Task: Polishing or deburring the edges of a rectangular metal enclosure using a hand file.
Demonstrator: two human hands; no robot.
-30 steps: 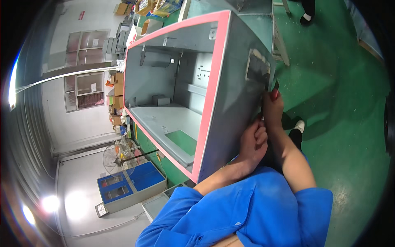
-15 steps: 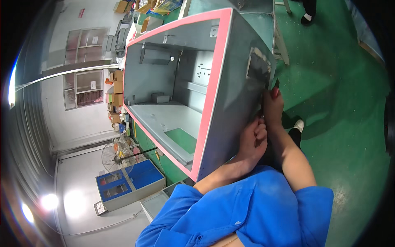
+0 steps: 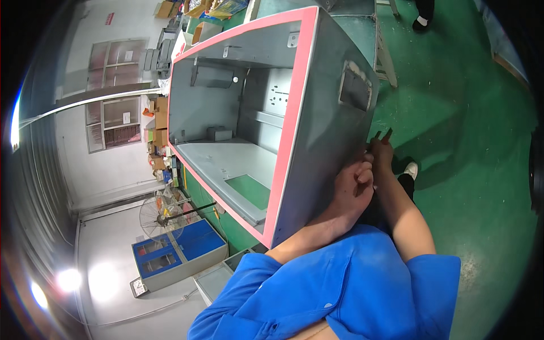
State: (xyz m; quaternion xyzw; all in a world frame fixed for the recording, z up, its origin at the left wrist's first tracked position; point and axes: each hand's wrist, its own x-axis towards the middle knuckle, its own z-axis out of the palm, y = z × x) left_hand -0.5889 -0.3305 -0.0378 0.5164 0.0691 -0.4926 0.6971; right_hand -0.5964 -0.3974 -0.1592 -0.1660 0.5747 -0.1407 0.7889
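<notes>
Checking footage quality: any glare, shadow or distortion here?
Head view: two lamps glare white at lower left; head view: shadow darkens the green floor and the side of the metal box by the left hand; head view: the pink rim bows at the top.

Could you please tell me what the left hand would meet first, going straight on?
Most likely the right hand, just ahead of the left hand, though depth is unclear and they may be touching.
</notes>
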